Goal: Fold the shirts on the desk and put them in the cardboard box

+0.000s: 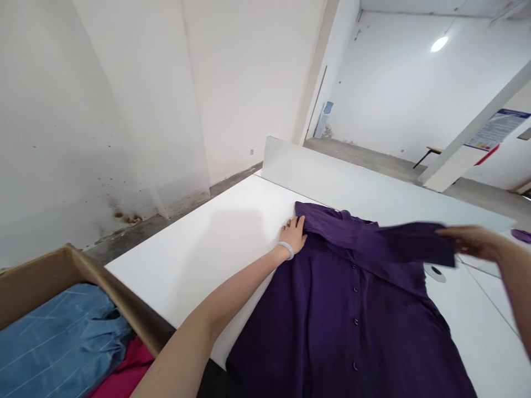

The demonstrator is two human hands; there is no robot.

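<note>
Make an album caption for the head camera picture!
On a white table, left hand touches a dark purple buttoned cloth shirt, right hand holds its sleeve.

as seen from here: room, brightly and evenly lit. lamp (439,43), one, upper right, glaring white. shadow, soft grey, on white surface (269,193). purple shirt (332,315), folds dark. right hand (467,239), blurred. far wall (398,83), tilted, stretched edgeward.

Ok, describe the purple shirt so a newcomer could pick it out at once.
On the white table lies a dark purple shirt, buttons down its front. The left hand touches its upper left; the right hand holds a sleeve. Unlike the blue garment and magenta cloth in the box, it lies spread out, and the other purple piece barely shows at the picture's right edge.
</note>
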